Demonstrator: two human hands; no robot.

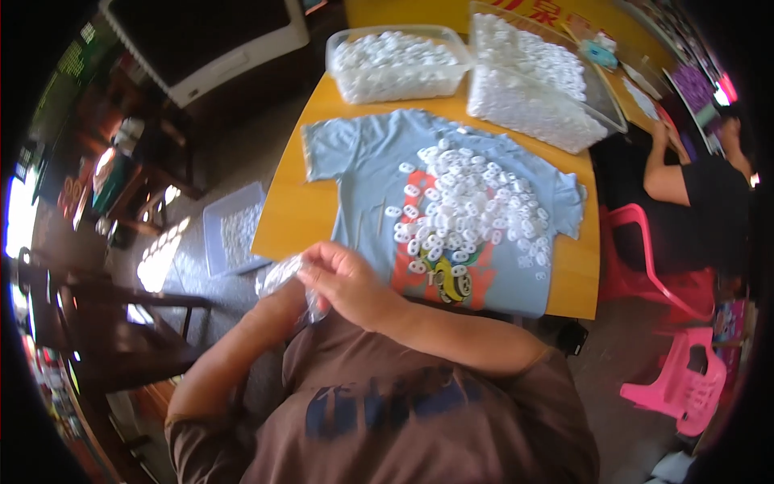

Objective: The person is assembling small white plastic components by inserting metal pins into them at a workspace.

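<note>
A crinkled clear plastic bag (278, 275) is bunched between my hands, just off the table's near left edge. My right hand (345, 278) reaches across and pinches it with thumb and fingers. Against the bag's lower side is my left hand (288, 305), closed on it, its fingers mostly hidden by the bag and my right hand. Beyond them a light blue T-shirt (355, 165) lies spread on the table. On it is a loose heap of small white oval plastic pieces (459, 198) with dark holes. Thin slender tools (380, 216) lie left of the heap.
Two clear tubs full of white pieces, a smaller one (399, 85) and a larger one (524, 121), stand at the far side of the wooden table (290, 202). A floor bin (211, 238) holds more pieces. Pink plastic chairs (685, 379) and another person's arm (665, 181) are at right.
</note>
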